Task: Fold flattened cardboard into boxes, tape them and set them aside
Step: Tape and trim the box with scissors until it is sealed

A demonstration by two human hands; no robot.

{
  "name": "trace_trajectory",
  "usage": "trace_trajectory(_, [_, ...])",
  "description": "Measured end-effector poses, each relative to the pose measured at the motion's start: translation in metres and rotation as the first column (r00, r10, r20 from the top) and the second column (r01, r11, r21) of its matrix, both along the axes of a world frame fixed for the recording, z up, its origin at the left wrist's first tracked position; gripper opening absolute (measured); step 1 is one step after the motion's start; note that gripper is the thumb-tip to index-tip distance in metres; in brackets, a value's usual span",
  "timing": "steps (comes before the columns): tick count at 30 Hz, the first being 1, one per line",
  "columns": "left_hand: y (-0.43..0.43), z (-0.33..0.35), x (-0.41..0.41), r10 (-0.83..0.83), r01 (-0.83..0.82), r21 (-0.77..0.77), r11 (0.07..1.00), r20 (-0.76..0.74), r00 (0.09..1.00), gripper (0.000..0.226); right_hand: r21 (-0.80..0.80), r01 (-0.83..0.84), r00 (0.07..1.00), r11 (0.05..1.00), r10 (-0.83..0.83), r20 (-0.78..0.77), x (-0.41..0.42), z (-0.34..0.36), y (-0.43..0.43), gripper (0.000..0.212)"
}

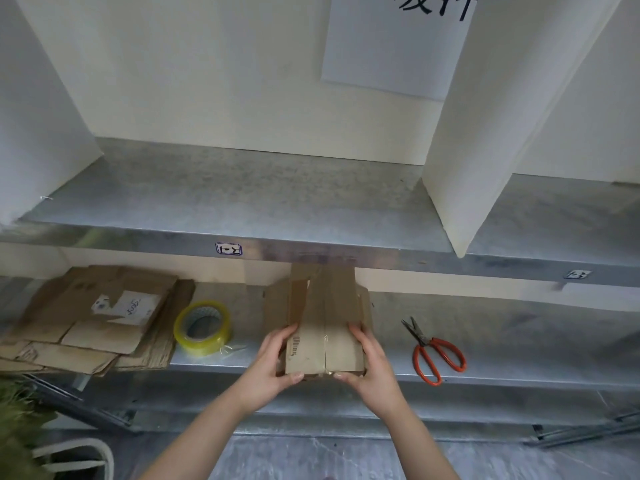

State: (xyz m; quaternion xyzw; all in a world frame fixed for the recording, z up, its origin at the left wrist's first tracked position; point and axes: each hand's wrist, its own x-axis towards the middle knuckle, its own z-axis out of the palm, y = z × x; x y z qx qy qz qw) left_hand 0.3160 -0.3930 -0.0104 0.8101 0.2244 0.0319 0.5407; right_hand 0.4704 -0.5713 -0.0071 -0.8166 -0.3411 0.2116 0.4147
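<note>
The box (325,327), its long axis running straight away, is being gripped at its near end on the shelf (502,341) between left hand (273,368) and right hand (370,368), fingers curled round its sides, with the tape (202,327) lying nearer the left hand.

An upper metal shelf (242,199) carries two white divider boards, one at its left end (41,109), another toward its right end (485,133); a paper sheet (391,43) with black characters hangs on the back wall; a small label (228,249) sits on that shelf's front edge; orange-handled scissors (434,355) lie closed on the lower shelf (519,341), near its front edge.
</note>
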Motion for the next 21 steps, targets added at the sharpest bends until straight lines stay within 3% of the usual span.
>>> trace_trajectory(10, [-0.021, -0.014, -0.02, 0.017, -0.019, -0.053, 0.998, -0.036, 0.999, 0.077, -0.075, -0.004, 0.999, 0.997, 0.0, -0.054, -0.016, -0.018, -0.027, 0.094])
trace_trajectory(15, [-0.014, -0.004, -0.006, 0.005, -0.002, 0.067, 0.998, -0.043, 0.999, 0.078, -0.058, -0.007, 0.999, 0.998, 0.005, -0.038, -0.005, -0.014, -0.016, 0.086])
trace_trajectory(18, [-0.014, -0.009, -0.007, -0.084, 0.094, 0.137, 0.986, -0.078, 0.993, 0.077, -0.083, -0.034, 0.999, 0.996, 0.03, -0.038, -0.01, -0.019, -0.018, 0.084])
trace_trajectory(21, [-0.017, -0.014, -0.01, -0.1, 0.109, 0.134, 0.985, -0.078, 0.992, 0.079, -0.082, -0.031, 0.999, 0.996, 0.027, -0.038, -0.019, -0.024, -0.025, 0.083])
